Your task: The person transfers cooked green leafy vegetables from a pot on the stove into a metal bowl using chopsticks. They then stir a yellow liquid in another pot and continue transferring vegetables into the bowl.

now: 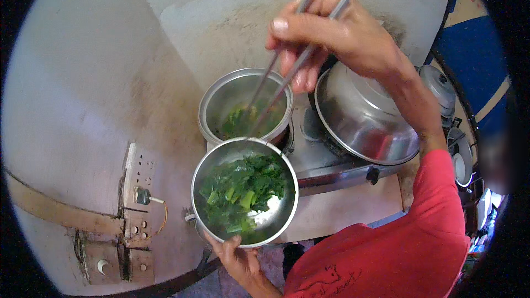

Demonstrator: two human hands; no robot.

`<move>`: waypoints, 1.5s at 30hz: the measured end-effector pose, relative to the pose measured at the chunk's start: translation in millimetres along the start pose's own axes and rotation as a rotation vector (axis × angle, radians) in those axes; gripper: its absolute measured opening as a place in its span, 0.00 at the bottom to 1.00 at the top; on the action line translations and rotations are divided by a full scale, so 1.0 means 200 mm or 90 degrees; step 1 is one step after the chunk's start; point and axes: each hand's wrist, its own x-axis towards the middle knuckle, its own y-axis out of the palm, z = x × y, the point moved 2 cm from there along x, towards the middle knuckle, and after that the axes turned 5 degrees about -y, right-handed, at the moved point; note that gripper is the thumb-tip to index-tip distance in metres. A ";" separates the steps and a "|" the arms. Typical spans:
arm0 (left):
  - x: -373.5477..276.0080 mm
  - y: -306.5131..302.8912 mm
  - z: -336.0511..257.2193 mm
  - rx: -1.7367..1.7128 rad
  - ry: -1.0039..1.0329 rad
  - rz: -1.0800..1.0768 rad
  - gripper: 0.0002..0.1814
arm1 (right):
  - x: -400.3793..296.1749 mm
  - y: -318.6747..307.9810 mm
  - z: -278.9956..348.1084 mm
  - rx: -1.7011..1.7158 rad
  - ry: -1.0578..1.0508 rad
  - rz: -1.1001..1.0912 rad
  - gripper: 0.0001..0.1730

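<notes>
My right hand [319, 33] grips a pair of metal chopsticks [296, 64], whose tips point down to the near side of a metal pot [203, 111] on the stove. Green leaves and liquid lie in that pot. In front of it, my left hand [240, 256] holds a steel bowl [295, 198] from below at its near rim. The bowl is tilted a little and holds cooked leafy greens [244, 182] with pale green stalks. Whether the chopstick tips touch any greens cannot be told.
A large metal lid or basin [360, 120] covers the right side of the gas stove [339, 176]. Behind my right forearm stands a lidded metal pot [439, 91]. A power strip [136, 174] with a plug and cord is on the wall at left. Further dishes [459, 165] stand far right.
</notes>
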 end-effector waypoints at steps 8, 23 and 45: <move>-0.02 -0.16 -0.01 0.113 -0.024 -0.077 0.48 | 0.38 -0.01 -0.88 -0.252 0.209 0.060 0.12; -0.13 -0.19 -0.05 0.081 -0.093 -0.137 0.42 | 0.62 0.50 -1.27 -0.194 0.078 0.052 0.13; -0.05 -0.21 -0.03 0.096 -0.064 -0.117 0.44 | 0.53 0.22 -1.25 0.149 0.153 -0.268 0.17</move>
